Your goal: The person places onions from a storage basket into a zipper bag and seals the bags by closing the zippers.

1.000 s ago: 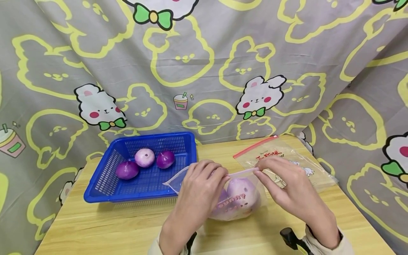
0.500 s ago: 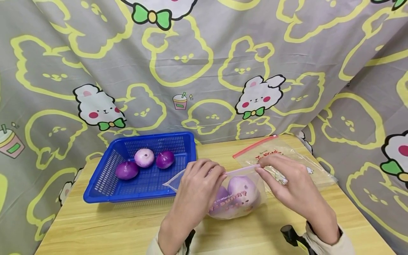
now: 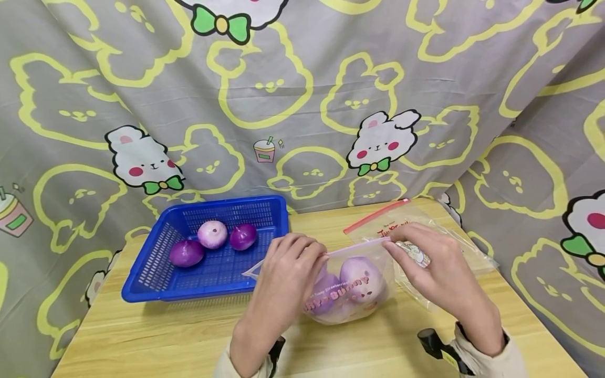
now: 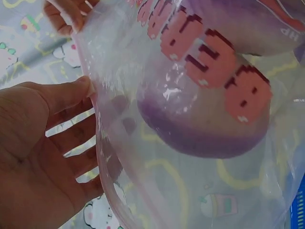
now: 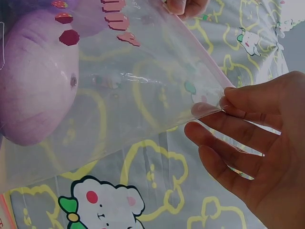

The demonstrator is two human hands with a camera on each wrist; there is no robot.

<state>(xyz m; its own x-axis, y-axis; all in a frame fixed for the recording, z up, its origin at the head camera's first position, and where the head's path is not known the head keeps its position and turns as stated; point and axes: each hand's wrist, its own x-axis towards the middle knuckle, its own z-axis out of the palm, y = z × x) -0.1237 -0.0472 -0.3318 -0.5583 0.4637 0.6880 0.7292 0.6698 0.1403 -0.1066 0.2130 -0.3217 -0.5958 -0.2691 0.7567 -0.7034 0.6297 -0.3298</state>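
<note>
Left hand [image 3: 288, 273] and right hand [image 3: 437, 270] are each pinching the pink-sealed rim of a clear plastic zip bag [image 3: 364, 278] (peeled purple onions [image 3: 361, 278] inside).

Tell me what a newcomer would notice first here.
Two hands, the left hand and the right hand, pinch the top edge of a clear zip bag with purple onions inside, at the table's middle. To the left sits a blue basket holding three more onions.
</note>
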